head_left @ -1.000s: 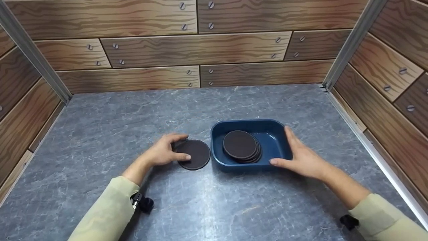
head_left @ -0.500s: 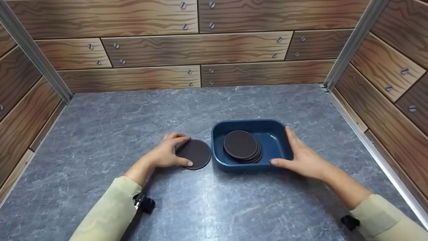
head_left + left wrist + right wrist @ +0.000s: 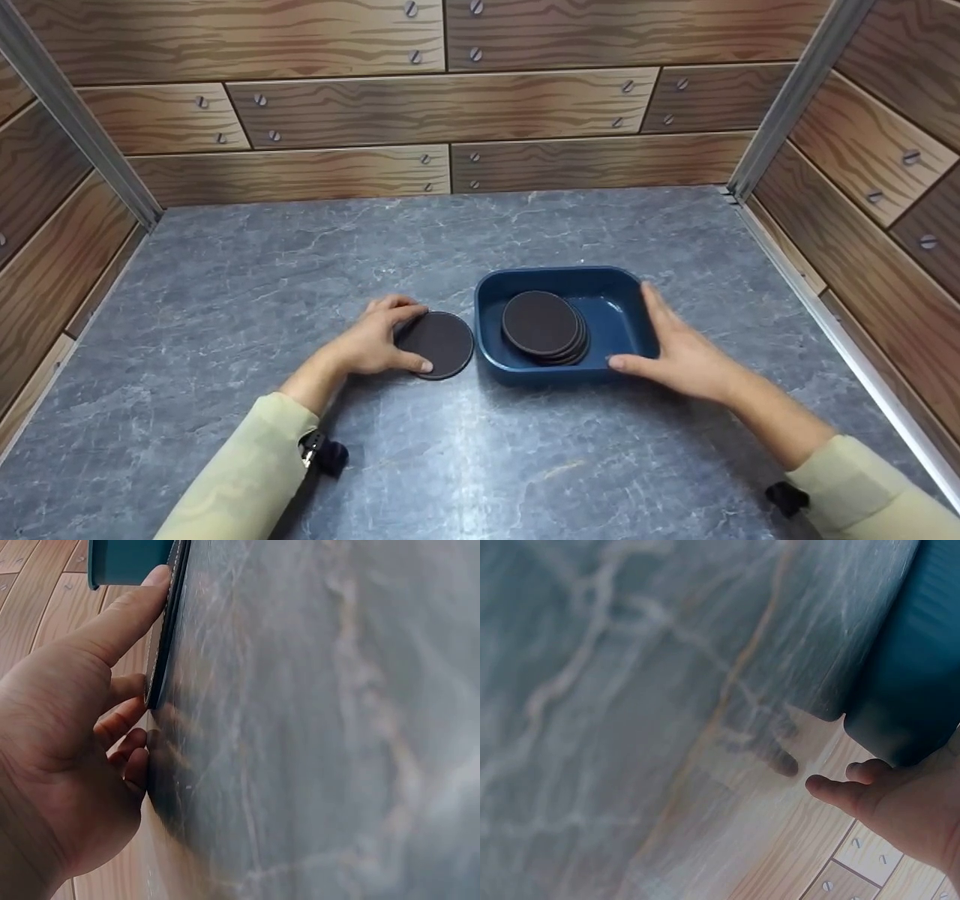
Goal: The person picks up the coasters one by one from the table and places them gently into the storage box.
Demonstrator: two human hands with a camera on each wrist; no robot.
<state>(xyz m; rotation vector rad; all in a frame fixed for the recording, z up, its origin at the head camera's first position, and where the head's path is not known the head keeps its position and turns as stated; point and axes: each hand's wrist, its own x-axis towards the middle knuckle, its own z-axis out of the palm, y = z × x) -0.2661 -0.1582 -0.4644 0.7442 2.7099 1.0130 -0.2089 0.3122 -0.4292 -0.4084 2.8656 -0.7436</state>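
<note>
A round dark coaster [image 3: 444, 346] with a stitched edge lies flat on the table, just left of a blue rectangular tub [image 3: 619, 330]. My left hand [image 3: 371, 337] holds this coaster by its left side, thumb on its near part and index finger at its far edge. In the left wrist view the thumb meets the coaster's rim [image 3: 166, 630], while the other fingers curl beside it. Several similar coasters [image 3: 541, 322] sit in a slightly fanned stack in the tub's left half. My right hand [image 3: 682, 356] grips the tub's right end, thumb on the near rim, fingers along the side.
The grey marbled table [image 3: 300, 247] extends around both hands. Wood-patterned panels [image 3: 337, 112] stand at the back, left and right, with metal posts [image 3: 787, 94] at the rear corners.
Early on, the left thumb and fingers shifted slightly to the right along the coaster's edge; since then the hand has stayed put. The right hand and the tub have hardly moved.
</note>
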